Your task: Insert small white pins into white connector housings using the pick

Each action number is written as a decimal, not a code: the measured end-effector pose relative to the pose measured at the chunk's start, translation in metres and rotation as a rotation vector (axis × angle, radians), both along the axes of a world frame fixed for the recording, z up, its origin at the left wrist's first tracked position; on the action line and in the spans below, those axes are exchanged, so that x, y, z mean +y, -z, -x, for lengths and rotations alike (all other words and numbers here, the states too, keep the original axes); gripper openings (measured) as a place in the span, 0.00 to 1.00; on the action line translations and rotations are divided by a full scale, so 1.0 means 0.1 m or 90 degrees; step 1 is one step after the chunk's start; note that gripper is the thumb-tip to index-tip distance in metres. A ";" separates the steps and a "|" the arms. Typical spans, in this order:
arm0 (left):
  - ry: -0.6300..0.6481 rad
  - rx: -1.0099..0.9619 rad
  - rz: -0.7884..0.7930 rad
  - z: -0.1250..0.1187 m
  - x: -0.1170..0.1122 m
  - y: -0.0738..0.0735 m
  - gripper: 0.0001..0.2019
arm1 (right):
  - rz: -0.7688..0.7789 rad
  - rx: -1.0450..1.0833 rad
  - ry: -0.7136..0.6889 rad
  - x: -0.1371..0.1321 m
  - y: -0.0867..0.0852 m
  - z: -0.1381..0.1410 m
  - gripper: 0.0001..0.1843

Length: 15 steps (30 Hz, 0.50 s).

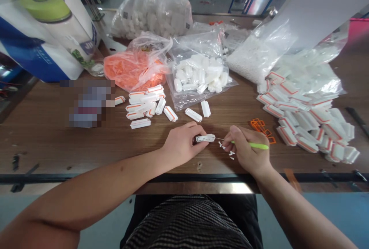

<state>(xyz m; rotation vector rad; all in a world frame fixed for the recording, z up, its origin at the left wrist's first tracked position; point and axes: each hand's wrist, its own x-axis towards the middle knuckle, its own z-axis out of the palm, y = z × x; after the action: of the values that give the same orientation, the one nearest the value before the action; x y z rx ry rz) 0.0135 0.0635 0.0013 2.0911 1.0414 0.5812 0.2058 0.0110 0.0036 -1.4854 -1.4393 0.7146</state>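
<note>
Left grip (182, 140): thumb and fingers pinch a white piece (205, 138) by its left end, just above the table (95, 143), near the front edge. Row of small dark marks along its face; something dark shows at the end by my fingers.

Right grip (248, 150): closed pen-fashion around a green-handled tool (258, 146). Its thin metal shaft points left, tip at the free end of the white piece; cannot tell whether they touch.

Small white bits (231, 153) lie beside and below my right fingertips. Orange frames (261, 129) lie just beyond that hand.

Far right, a large heap of orange-edged white pieces (308, 120). Beyond my left hand, a smaller cluster (145, 105), mostly orange-edged. Behind these: a bag of orange parts (134, 71) and, right of it, a clear bag of white parts (198, 74).
</note>
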 end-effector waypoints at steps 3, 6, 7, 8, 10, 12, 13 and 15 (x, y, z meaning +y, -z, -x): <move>0.002 0.000 0.000 0.00 0.00 -0.01 0.03 | -0.010 0.020 0.023 0.00 0.00 0.01 0.26; 0.004 0.000 -0.002 0.00 0.00 0.00 0.03 | -0.016 0.045 0.053 -0.01 0.02 0.02 0.27; 0.005 0.000 -0.004 0.00 0.00 0.00 0.03 | -0.016 0.051 0.058 -0.01 0.03 0.02 0.27; 0.005 -0.001 -0.007 0.00 0.00 0.01 0.03 | -0.015 0.055 0.059 -0.01 0.03 0.02 0.27; 0.006 0.000 -0.010 0.00 0.00 0.01 0.03 | -0.016 0.056 0.056 -0.01 0.04 0.03 0.26; 0.007 0.004 -0.012 0.00 0.00 0.01 0.03 | -0.020 0.046 0.046 0.00 0.03 0.03 0.26; 0.007 0.007 -0.012 0.00 0.00 0.00 0.03 | -0.019 0.036 0.040 0.01 0.02 0.03 0.26; 0.007 0.011 -0.011 0.00 0.00 -0.01 0.04 | -0.011 0.009 0.032 0.02 -0.01 0.03 0.26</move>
<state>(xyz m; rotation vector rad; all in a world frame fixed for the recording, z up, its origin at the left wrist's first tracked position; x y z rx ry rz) 0.0132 0.0633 0.0019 2.1184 1.0378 0.5695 0.2026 0.0125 0.0050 -1.4952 -1.3883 0.6791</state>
